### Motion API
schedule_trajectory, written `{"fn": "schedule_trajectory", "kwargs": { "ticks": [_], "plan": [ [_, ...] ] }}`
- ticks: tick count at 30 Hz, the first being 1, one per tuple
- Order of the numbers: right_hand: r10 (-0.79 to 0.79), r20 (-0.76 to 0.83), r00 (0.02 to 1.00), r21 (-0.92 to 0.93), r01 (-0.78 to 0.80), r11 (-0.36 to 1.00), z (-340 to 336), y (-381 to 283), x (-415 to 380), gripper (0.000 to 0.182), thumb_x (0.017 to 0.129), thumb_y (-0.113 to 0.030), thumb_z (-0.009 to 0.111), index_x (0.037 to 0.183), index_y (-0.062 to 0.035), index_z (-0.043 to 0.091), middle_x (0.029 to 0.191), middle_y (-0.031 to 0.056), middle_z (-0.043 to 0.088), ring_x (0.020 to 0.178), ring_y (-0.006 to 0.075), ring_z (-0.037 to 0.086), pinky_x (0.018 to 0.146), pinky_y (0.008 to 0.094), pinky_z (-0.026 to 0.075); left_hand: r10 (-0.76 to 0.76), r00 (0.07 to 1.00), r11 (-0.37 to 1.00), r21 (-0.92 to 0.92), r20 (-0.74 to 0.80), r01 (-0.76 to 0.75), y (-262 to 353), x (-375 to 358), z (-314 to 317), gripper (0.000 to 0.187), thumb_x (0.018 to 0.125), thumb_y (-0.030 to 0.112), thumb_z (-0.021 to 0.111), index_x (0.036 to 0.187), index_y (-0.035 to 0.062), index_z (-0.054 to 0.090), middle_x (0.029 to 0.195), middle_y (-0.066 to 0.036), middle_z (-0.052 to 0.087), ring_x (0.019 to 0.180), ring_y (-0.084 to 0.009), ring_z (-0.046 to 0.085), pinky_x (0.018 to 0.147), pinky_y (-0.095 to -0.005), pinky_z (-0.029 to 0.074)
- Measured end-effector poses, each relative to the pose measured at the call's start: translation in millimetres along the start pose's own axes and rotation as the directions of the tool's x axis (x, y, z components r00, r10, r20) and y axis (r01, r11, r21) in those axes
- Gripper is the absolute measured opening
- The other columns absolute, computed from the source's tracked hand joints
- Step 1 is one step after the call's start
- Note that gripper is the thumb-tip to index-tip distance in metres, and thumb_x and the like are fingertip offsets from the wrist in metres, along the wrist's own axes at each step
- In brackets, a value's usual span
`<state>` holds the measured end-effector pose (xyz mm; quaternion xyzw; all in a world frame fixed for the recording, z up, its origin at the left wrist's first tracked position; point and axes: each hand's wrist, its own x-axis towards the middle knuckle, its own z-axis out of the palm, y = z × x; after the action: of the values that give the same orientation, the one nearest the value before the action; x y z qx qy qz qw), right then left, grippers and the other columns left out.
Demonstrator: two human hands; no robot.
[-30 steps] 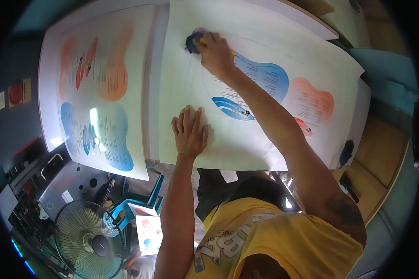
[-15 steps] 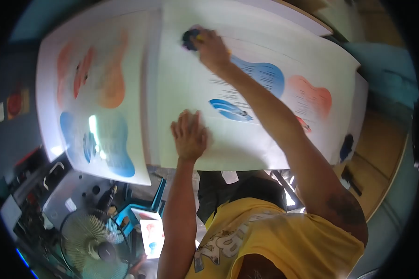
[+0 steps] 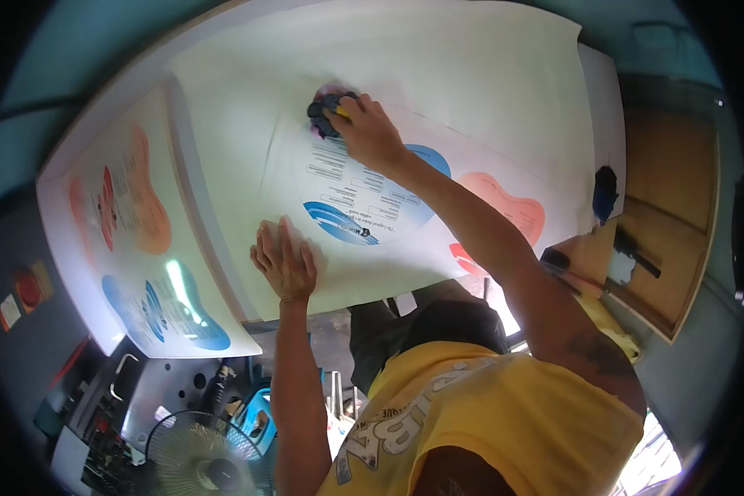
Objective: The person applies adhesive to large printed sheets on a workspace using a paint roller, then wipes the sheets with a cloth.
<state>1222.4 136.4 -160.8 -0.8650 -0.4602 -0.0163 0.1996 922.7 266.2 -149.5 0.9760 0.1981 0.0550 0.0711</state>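
My right hand (image 3: pixel 370 132) is closed on a bunched dark cloth (image 3: pixel 322 114), and a bit of yellow shows at its fingers. The cloth presses on a large whitish sheet (image 3: pixel 388 58), at the upper end of a blue printed shape (image 3: pixel 426 161) with lines of text. My left hand (image 3: pixel 283 263) rests flat on the same sheet with its fingers spread, left of the blue swoosh print (image 3: pixel 339 223). To the right of that lies a red printed shape (image 3: pixel 504 202), partly covered by my right forearm.
On the left lies another sheet (image 3: pixel 198 298) with red and blue prints. A dark cloth bundle (image 3: pixel 605 192) lies at the right table end, beside a wooden panel (image 3: pixel 670 240) with a black-handled tool (image 3: pixel 636 252). A fan (image 3: pixel 207 459) stands below left.
The view has shifted, with the left sheet now farther left. My right hand has brought the cloth closer to the printed text. My left hand remains flat on the sheet.
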Motion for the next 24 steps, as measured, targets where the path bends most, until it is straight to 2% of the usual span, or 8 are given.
{"fn": "schedule_trajectory", "kwargs": {
  "ticks": [5,9,12,14,17,20,22,24],
  "plan": [
    [0.024,-0.063,0.998,0.076,-0.019,0.997,8,3,1,0.049,0.078,-0.003,0.074,0.126,-0.0112,0.072,0.119,0.0107,0.055,0.113,0.0307,0.051,0.099,0.0423,0.048,0.06,0.997,0.996,-0.062,-0.052,-0.063,-1,-8,14,0.065,0.103,0.046,0.057,0.157,0.0125,0.042,0.16,-0.024,0.033,0.145,-0.0442,0.034,0.115,-0.0685,0.022],
    [0.229,-0.071,0.971,0.293,-0.199,0.935,-18,-4,-11,0.044,0.084,-0.007,0.073,0.127,-0.014,0.071,0.126,0.013,0.052,0.12,0.0333,0.051,0.103,0.0467,0.048,-0.08,0.969,0.963,0.269,0.233,0.015,34,7,-22,0.07,0.1,0.05,0.063,0.156,0.0133,0.043,0.158,-0.017,0.039,0.149,-0.0377,0.036,0.111,-0.0803,0.022],
    [0.376,-0.098,0.921,0.401,-0.309,0.862,-41,-9,-41,0.042,0.086,-0.008,0.072,0.128,-0.0135,0.069,0.125,0.0148,0.054,0.117,0.0361,0.054,0.097,0.0466,0.051,-0.122,0.932,0.962,0.272,0.341,0.026,54,29,-47,0.071,0.095,0.045,0.071,0.151,0.0086,0.048,0.153,-0.017,0.047,0.14,-0.038,0.047,0.11,-0.072,0.033],
    [0.526,-0.029,0.85,0.558,-0.423,0.714,-67,-10,-83,0.052,0.087,-0.006,0.071,0.138,-0.0136,0.061,0.12,0.0162,0.058,0.112,0.037,0.058,0.094,0.0469,0.053,-0.117,0.979,0.987,0.133,0.168,0.095,47,48,-33,0.071,0.094,0.047,0.071,0.148,0.006,0.051,0.146,-0.017,0.052,0.134,-0.0382,0.051,0.107,-0.0635,0.04],
    [0.765,0.144,0.628,0.642,-0.647,0.411,-119,-11,-192,0.067,0.093,-0.01,0.071,0.152,-0.0066,0.038,0.104,0.0186,0.069,0.1,0.0388,0.067,0.094,0.0469,0.053,-0.093,0.994,0.984,0.15,-0.056,0.101,23,80,-4,0.073,0.094,0.051,0.071,0.145,0.0023,0.053,0.136,-0.018,0.057,0.123,-0.0377,0.056,0.098,-0.0526,0.051],
    [0.92,0.142,0.366,0.283,-0.905,0.317,-163,4,-322,0.034,0.1,-0.018,0.066,0.132,-0.0086,0.066,0.118,0.0089,0.07,0.119,0.0271,0.065,0.103,0.0397,0.049,-0.331,0.938,0.943,0.059,0.105,0.326,22,109,-1,0.07,0.093,0.057,0.07,0.136,0.0029,0.059,0.128,-0.017,0.058,0.122,-0.0373,0.056,0.094,-0.0536,0.053],
    [0.984,0.081,0.159,0.247,-0.96,0.135,-145,37,-451,0.033,0.099,-0.027,0.068,0.125,-0.0074,0.069,0.111,0.0078,0.07,0.104,0.0243,0.067,0.096,0.0378,0.052,-0.43,0.889,0.903,0.078,0.157,0.423,23,124,-5,0.067,0.091,0.061,0.069,0.126,0.0042,0.063,0.123,-0.016,0.06,0.123,-0.0361,0.054,0.093,-0.053,0.054],
    [0.897,0.42,-0.14,0.438,-0.834,-0.335,-172,44,-495,0.032,0.095,-0.028,0.071,0.117,-0.0041,0.07,0.101,0.0071,0.069,0.093,0.02,0.066,0.086,0.0348,0.053,-0.485,0.853,0.874,0.092,0.194,0.477,22,137,-9,0.066,0.09,0.063,0.07,0.122,0.0055,0.065,0.116,-0.015,0.063,0.117,-0.0361,0.058,0.09,-0.0507,0.054]
  ]
}}
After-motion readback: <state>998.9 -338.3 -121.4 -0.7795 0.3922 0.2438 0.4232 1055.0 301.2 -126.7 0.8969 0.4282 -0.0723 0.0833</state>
